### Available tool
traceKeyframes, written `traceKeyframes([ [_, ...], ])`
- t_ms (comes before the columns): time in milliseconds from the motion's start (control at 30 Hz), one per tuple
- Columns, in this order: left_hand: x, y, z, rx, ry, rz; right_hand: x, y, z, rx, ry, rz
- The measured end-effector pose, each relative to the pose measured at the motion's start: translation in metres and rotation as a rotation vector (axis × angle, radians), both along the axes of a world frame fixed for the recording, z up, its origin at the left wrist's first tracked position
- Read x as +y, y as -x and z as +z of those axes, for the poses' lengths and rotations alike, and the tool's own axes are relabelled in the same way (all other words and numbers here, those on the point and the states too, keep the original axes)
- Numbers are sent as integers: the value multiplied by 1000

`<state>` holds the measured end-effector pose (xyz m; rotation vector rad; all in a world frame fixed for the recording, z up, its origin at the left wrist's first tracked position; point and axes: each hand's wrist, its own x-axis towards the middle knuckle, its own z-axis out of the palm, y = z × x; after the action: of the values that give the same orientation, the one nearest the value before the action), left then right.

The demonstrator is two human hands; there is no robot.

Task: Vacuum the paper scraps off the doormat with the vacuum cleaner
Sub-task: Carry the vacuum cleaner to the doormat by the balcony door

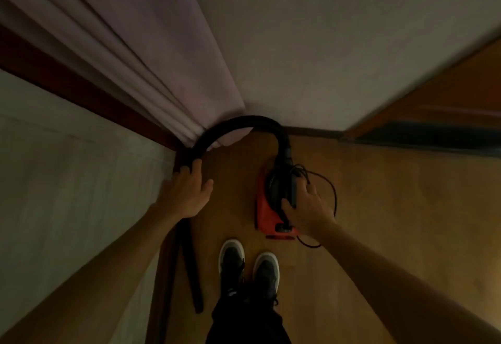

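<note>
A red and black vacuum cleaner [267,205] stands on the wooden floor in front of my feet. Its black hose [238,128] arches up and left from the body, then runs down as a dark tube [193,267] to the floor. My left hand [187,191] grips the hose at the left end of the arch. My right hand [309,209] lies on the black handle on top of the vacuum body, fingers curled over it. A thin black cord [329,189] loops to the right of the body. No doormat or paper scraps are in view.
A pale curtain [151,53] hangs at the left above a dark wooden frame. A white wall [339,45] is straight ahead with a baseboard. A wooden door panel [447,99] angles in at the right. My two shoes [248,265] stand on the floor below the vacuum.
</note>
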<state>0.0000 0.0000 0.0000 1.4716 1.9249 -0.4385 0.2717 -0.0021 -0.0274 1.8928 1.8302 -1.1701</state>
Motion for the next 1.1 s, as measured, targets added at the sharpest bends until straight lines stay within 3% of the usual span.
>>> traceKeyframes([
  [267, -3, 35, -87, 35, 65, 66, 0, 12, -91, -57, 32, -115],
  [567, 0, 68, -172, 165, 32, 108, 5, 21, -159, -70, -139, -288],
  [1100, 12, 79, -250, -110, -225, 437, -6, 31, -196, 16, -384, -496],
])
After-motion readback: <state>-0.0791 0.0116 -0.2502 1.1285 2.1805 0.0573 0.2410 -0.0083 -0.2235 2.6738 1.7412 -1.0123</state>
